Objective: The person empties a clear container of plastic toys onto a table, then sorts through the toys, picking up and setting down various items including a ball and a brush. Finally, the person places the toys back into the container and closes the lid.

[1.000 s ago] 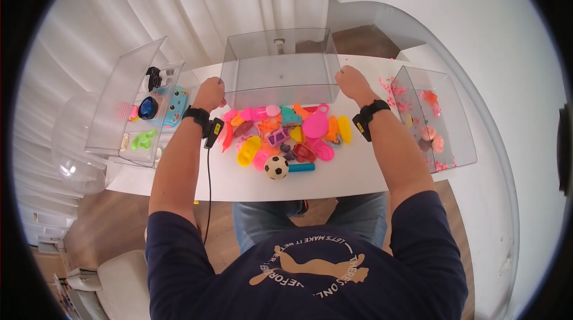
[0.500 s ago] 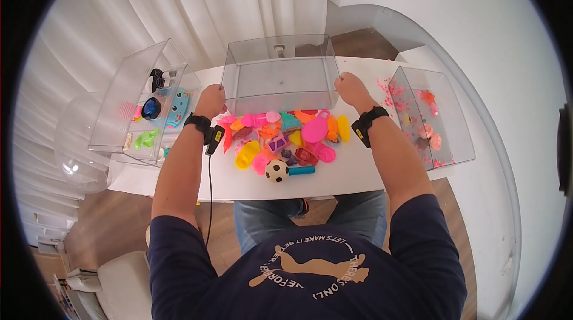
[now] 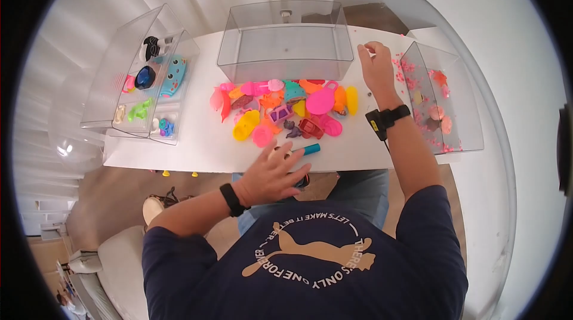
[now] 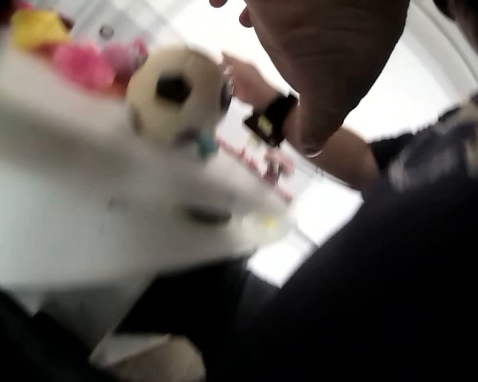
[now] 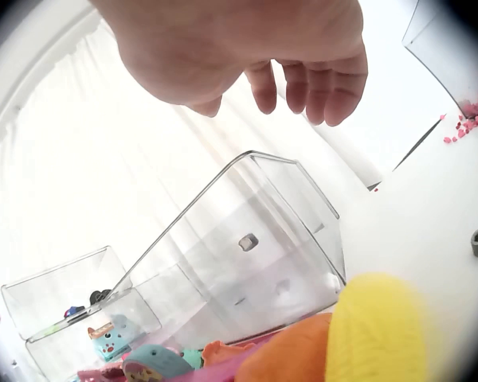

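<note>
My left hand (image 3: 268,174) is spread, fingers extended, over a toy soccer ball (image 4: 179,91) by the table's front edge. In the head view that hand hides most of the ball; a blue cylinder (image 3: 311,149) pokes out beside it. Off to the right, my right hand (image 3: 377,68) hovers with loosely bent fingers and holds nothing. Left of it stands a large clear plastic bin (image 3: 280,71) with a bare floor. A pile of colourful plastic toys, among them a pink paddle-shaped toy (image 3: 321,100) and a yellow boat-like toy (image 3: 246,125), lies before the bin.
A clear divided box (image 3: 98,96) at the left holds a blue cartoon toy (image 3: 174,75) and other small toys. On the right, another clear bin (image 3: 471,117) contains pink pieces, with pink bits (image 3: 400,72) scattered beside it. A white table (image 3: 179,156) carries everything.
Both hands have left the sides of the middle bin. My left hand has come back toward my body, over the soccer ball; my right hand has moved slightly right, away from the bin.
</note>
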Demonstrator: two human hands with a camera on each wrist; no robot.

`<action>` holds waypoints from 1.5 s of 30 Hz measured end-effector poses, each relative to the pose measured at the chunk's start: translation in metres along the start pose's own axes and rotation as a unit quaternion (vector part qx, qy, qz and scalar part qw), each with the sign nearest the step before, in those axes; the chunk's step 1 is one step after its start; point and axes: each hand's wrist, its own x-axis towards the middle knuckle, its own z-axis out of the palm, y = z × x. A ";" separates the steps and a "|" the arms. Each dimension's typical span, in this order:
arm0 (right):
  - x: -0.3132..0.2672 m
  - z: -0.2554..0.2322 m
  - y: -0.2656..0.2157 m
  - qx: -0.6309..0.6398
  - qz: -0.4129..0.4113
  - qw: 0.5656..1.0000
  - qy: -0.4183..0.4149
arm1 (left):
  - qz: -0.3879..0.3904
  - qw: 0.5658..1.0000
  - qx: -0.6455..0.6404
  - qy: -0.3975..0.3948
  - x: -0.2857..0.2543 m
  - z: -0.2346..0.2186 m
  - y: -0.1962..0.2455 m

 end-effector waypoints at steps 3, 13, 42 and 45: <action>-0.018 -0.009 -0.009 0.029 -0.043 0.999 0.005 | -0.153 0.988 0.008 -0.035 0.004 0.010 -0.007; -0.136 -0.047 -0.063 0.111 -0.178 0.939 -0.274 | -0.148 0.989 -0.027 0.012 -0.004 0.034 -0.005; -0.106 -0.064 0.033 -0.080 0.089 0.970 -0.210 | -0.430 0.886 0.004 0.171 -0.054 0.017 -0.052; -0.102 -0.043 0.033 -0.088 0.096 0.969 -0.209 | -0.443 0.880 0.009 0.170 -0.058 0.016 -0.054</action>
